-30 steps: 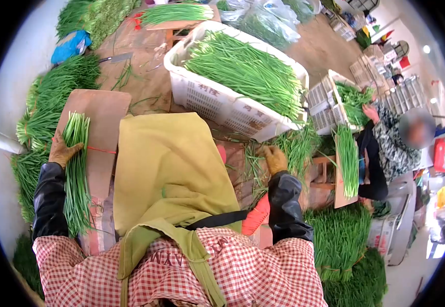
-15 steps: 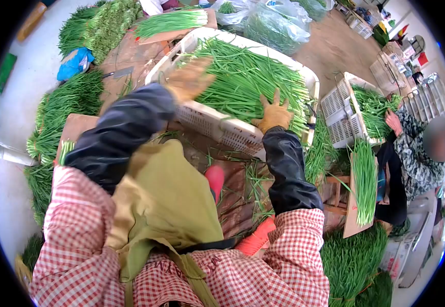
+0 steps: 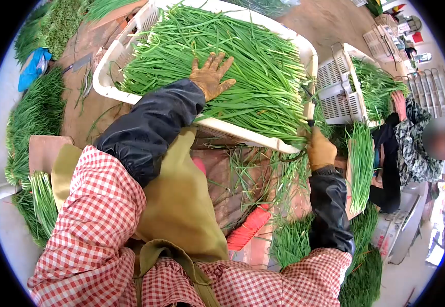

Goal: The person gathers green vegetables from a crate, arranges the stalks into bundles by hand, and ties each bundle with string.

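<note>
Green stalks (image 3: 253, 66), lengthwise in crate (image 3: 253, 137), running left-right

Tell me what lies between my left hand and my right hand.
In the head view, green stalks and the white crate's rim lie between your left hand and right hand.

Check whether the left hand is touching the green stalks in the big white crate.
Touching: the head view shows the gloved left hand spread flat, palm down, on the green stalks in the white crate.
</note>
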`<action>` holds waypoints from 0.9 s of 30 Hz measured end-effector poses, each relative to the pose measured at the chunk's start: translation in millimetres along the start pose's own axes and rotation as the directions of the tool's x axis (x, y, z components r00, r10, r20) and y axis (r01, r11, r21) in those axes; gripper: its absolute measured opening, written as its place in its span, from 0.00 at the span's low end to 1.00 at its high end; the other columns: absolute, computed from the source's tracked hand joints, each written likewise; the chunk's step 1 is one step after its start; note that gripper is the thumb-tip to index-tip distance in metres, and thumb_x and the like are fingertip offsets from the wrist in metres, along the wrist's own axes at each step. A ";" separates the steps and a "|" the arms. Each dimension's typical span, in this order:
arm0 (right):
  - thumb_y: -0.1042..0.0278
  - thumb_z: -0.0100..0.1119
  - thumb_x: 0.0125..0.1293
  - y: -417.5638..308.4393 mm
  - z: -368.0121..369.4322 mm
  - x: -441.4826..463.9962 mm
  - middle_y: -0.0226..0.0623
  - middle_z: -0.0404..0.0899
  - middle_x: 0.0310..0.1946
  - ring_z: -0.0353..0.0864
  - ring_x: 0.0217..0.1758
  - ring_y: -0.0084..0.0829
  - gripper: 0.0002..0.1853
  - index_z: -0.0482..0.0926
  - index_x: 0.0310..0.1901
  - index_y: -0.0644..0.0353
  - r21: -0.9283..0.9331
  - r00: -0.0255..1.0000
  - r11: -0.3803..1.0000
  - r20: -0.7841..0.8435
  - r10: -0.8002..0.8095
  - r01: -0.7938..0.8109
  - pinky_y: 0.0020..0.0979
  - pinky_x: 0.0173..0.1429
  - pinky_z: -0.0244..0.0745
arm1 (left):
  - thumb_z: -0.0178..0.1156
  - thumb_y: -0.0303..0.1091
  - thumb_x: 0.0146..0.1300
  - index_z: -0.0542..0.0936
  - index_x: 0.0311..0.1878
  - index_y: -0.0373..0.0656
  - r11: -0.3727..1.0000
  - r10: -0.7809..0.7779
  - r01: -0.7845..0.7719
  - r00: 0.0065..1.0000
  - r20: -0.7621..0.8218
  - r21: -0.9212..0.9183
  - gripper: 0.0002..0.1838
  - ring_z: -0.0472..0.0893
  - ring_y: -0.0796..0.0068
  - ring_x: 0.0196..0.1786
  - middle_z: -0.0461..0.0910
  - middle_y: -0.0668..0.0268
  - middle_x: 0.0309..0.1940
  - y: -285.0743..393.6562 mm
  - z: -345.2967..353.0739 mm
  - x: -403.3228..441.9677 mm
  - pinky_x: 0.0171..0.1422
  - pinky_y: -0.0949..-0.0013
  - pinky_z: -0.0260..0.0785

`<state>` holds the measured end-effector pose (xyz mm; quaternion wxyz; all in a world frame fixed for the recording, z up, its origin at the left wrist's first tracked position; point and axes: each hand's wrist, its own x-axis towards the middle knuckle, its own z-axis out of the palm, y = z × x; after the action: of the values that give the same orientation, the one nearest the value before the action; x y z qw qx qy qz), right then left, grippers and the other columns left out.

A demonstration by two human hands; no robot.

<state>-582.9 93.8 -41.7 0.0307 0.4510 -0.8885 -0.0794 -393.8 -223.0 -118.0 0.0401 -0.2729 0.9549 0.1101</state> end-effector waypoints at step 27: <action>0.59 0.46 0.70 -177.2 285.5 -430.8 0.37 0.83 0.35 0.82 0.40 0.35 0.15 0.79 0.42 0.59 0.111 0.162 -0.126 0.825 -0.542 -0.986 0.38 0.45 0.75 | 0.66 0.31 0.52 0.64 0.66 0.35 0.987 0.159 -0.159 0.987 -0.014 0.036 0.37 0.62 0.57 0.71 0.66 0.51 0.66 44.5 -40.8 -5.9 0.77 0.63 0.49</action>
<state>-223.0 370.6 -345.6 -0.7700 -0.1515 -0.5238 0.3315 -413.1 -192.7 -69.2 0.0281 -0.1960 0.9757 0.0939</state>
